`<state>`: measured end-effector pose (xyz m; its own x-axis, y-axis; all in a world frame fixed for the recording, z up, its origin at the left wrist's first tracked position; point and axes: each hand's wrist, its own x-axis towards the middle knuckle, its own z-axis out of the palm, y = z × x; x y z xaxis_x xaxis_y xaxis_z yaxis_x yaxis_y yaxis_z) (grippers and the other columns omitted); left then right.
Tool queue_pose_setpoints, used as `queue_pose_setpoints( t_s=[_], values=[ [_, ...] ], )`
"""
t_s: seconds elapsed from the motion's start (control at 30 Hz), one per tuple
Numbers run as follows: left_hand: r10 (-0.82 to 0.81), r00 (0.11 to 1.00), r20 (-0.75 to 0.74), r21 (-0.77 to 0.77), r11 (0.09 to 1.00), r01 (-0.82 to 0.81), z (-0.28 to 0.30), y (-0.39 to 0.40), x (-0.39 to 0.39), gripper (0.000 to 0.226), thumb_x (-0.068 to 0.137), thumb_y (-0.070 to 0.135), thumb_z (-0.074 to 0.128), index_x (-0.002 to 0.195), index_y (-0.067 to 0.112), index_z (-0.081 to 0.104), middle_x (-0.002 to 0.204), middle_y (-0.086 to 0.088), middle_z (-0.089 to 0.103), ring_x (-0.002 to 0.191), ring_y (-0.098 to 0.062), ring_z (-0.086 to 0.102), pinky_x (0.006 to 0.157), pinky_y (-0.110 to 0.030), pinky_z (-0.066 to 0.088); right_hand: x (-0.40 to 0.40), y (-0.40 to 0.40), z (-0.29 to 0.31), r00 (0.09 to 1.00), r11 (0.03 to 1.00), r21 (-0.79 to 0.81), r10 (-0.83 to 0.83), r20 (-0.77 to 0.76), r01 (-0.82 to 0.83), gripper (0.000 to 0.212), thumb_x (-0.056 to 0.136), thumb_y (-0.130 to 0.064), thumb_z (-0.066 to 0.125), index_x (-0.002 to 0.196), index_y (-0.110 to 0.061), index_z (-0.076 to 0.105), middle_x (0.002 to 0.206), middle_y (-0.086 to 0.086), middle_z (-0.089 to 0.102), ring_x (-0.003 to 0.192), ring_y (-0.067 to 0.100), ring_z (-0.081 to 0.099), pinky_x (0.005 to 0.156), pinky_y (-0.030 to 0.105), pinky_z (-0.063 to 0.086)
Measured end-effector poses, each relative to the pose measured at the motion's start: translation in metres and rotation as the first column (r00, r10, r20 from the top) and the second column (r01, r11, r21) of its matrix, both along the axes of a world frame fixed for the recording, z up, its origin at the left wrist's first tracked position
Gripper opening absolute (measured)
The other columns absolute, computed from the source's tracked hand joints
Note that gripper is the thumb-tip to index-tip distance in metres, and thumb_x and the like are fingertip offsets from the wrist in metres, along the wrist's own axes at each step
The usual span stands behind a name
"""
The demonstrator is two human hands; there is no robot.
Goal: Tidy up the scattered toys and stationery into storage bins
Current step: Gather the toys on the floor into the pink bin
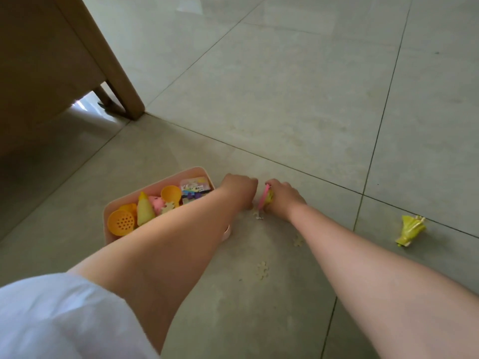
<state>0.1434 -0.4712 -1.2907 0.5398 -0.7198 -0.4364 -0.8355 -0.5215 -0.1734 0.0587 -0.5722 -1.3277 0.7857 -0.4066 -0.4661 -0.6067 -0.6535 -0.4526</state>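
I judge the tidy partly done: the pink bin on the left holds several toys, my right hand grips a pink-and-yellow toy, my left hand curls, contents unclear, and 3 pale pieces plus a yellow toy at right remain.

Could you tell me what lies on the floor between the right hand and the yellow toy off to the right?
In the head view, only bare floor tile and a grout line lie between the right hand and the yellow toy.
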Motion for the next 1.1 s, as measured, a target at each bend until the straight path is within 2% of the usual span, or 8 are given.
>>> queue_pose_setpoints(
  t_s=[0.27,0.4,0.57,0.7,0.83,0.93,1.03,1.1],
  values=[
    [0.34,0.929,-0.147,-0.207,0.908,-0.365,0.069,0.046,0.054,0.044,0.09,0.042,0.054,0.122,0.012,0.057,0.115,-0.009,0.061,0.102,-0.027,0.057,0.076,-0.033,0.044,0.042,0.038,0.04,0.961,0.972,0.224,-0.133,0.243,0.078,0.079,0.07,-0.055,0.071,0.136,-0.026,0.039,0.129,0.004,0.055,0.113,0.027,0.057,0.091,0.037,0.049],
    [0.486,0.871,-0.068,-0.105,0.865,-0.491,0.086,0.1,0.068,0.048,0.094,0.043,0.049,0.12,0.004,0.06,0.117,-0.012,0.061,0.105,-0.029,0.058,0.081,-0.034,0.044,0.053,0.073,0.061,0.93,0.932,0.357,-0.072,0.36,-0.066,0.065,0.08,-0.054,0.067,0.133,-0.024,0.042,0.115,-0.001,0.056,0.101,0.02,0.056,0.08,0.031,0.046],
    [0.677,0.732,-0.07,0.163,0.732,-0.661,0.097,0.159,0.048,0.05,0.097,0.041,0.047,0.117,-0.003,0.059,0.091,-0.014,0.063,0.087,-0.029,0.061,0.076,-0.034,0.048,0.066,0.125,0.07,0.933,0.906,0.344,0.124,0.339,-0.246,0.075,0.075,-0.061,0.066,0.135,-0.022,0.045,0.126,0.001,0.053,0.111,0.024,0.057,0.093,0.041,0.051],
    [0.765,0.632,-0.123,0.316,0.634,-0.706,0.094,0.19,0.025,0.048,0.095,0.037,0.052,0.126,0.0,0.05,0.108,-0.019,0.061,0.094,-0.03,0.061,0.087,-0.037,0.05,0.064,0.161,0.07,0.919,0.873,0.326,0.279,0.278,-0.364,0.078,0.075,-0.064,0.063,0.138,-0.022,0.044,0.135,0.004,0.053,0.121,0.027,0.052,0.089,0.033,0.044],
    [0.741,0.659,-0.13,0.371,0.652,-0.661,0.088,0.204,0.009,0.046,0.094,0.039,0.054,0.124,0.004,0.055,0.105,-0.014,0.062,0.093,-0.025,0.059,0.087,-0.033,0.049,0.062,0.192,0.061,0.899,0.833,0.345,0.368,0.237,-0.432,0.065,0.081,-0.058,0.059,0.133,-0.021,0.046,0.122,0.004,0.061,0.096,0.023,0.065,0.085,0.036,0.052],
    [0.683,0.727,-0.063,0.388,0.688,-0.613,0.089,0.211,0.008,0.043,0.094,0.035,0.057,0.125,0.005,0.058,0.122,-0.01,0.063,0.105,-0.025,0.06,0.083,-0.03,0.046,0.06,0.204,0.06,0.921,0.825,0.416,0.3,0.25,-0.382,0.062,0.083,-0.062,0.052,0.133,-0.026,0.045,0.115,-0.002,0.061,0.09,0.023,0.067,0.082,0.035,0.054],
    [0.65,0.76,-0.02,0.274,0.735,-0.621,0.088,0.215,0.011,0.031,0.097,0.015,0.05,0.126,0.006,0.057,0.126,-0.011,0.059,0.1,-0.022,0.055,0.09,-0.029,0.044,0.059,0.207,0.062,0.947,0.836,0.455,0.221,0.233,-0.307,0.054,0.089,-0.057,0.05,0.129,-0.022,0.045,0.107,0.001,0.06,0.085,0.022,0.068,0.08,0.039,0.058],
    [0.651,0.75,-0.112,0.133,0.758,-0.638,0.084,0.22,0.017,0.035,0.092,0.008,0.051,0.127,0.013,0.055,0.121,-0.008,0.059,0.103,-0.023,0.056,0.089,-0.03,0.044,0.061,0.211,0.064,0.964,0.854,0.452,0.197,0.176,-0.257,0.051,0.089,-0.059,0.049,0.118,-0.017,0.049,0.106,0.007,0.063,0.086,0.026,0.069,0.082,0.044,0.058]
  ],
)
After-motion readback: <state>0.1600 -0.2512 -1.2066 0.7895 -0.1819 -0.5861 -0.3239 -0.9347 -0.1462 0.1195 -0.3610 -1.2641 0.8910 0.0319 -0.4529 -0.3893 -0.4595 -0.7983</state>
